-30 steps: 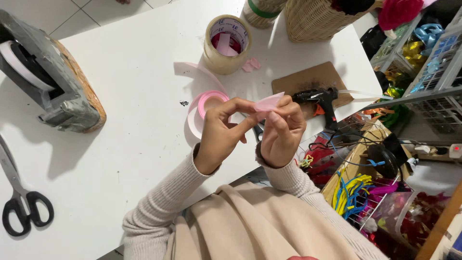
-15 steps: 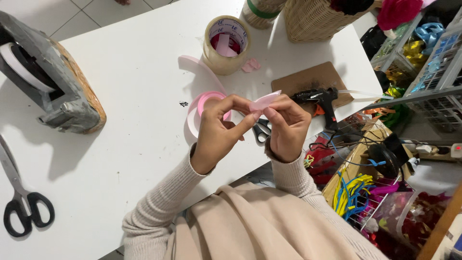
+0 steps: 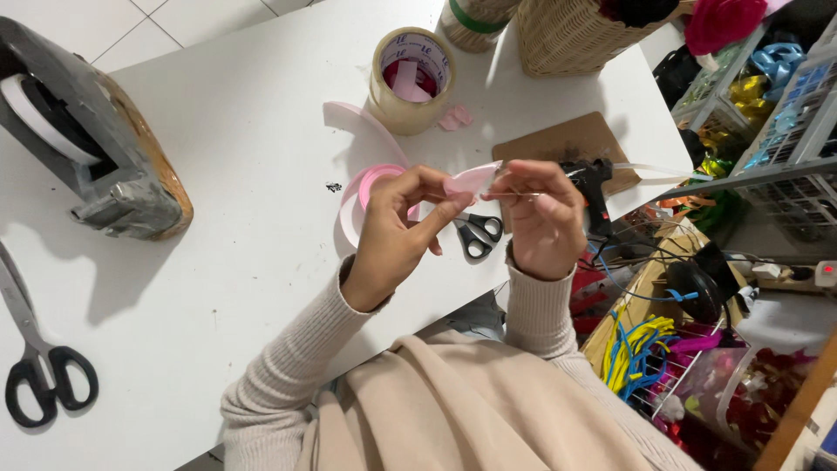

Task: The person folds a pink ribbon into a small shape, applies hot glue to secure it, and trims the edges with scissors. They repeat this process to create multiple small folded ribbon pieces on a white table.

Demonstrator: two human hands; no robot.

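To my left the surface (image 3: pixel 227 174) lies bare between the tape dispenser (image 3: pixel 87 144) and the pink ribbon roll (image 3: pixel 370 196), wide enough for my hands to pass. Ahead, the tape roll (image 3: pixel 410 78) and basket (image 3: pixel 584 35) block the far edge. Small scissors (image 3: pixel 475 234) lie under my hands; the glue gun (image 3: pixel 593 187) and cardboard (image 3: pixel 562 144) crowd my right.

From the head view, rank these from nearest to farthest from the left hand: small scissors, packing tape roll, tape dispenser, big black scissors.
From the left hand:
1. Small scissors, just to its right on the table.
2. Packing tape roll, beyond it toward the far edge.
3. Tape dispenser, far left.
4. Big black scissors, at the left edge, nearer the person.
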